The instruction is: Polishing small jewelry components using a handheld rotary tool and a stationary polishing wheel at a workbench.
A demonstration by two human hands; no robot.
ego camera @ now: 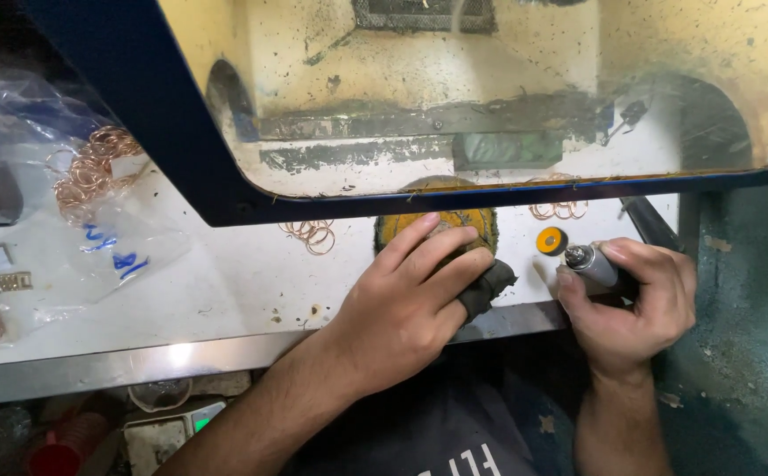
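My left hand [410,295] lies palm down on a round yellowish block [481,220] at the bench's front edge, fingers curled over a piece of dark cloth [487,286]. Whatever is under the fingers is hidden. My right hand [635,304] grips a slim rotary hand tool [591,263] with a metal collar and an orange polishing wheel [550,240] at its tip. The wheel points left, a short way from my left fingertips.
A blue-framed dusty clear shield [172,132] hangs over the white bench [225,282]. Copper-coloured wire rings [312,234] lie loose, with more rings [560,210] behind the wheel and several in a plastic bag [93,172] at left. A metal edge strip [137,361] runs along the front.
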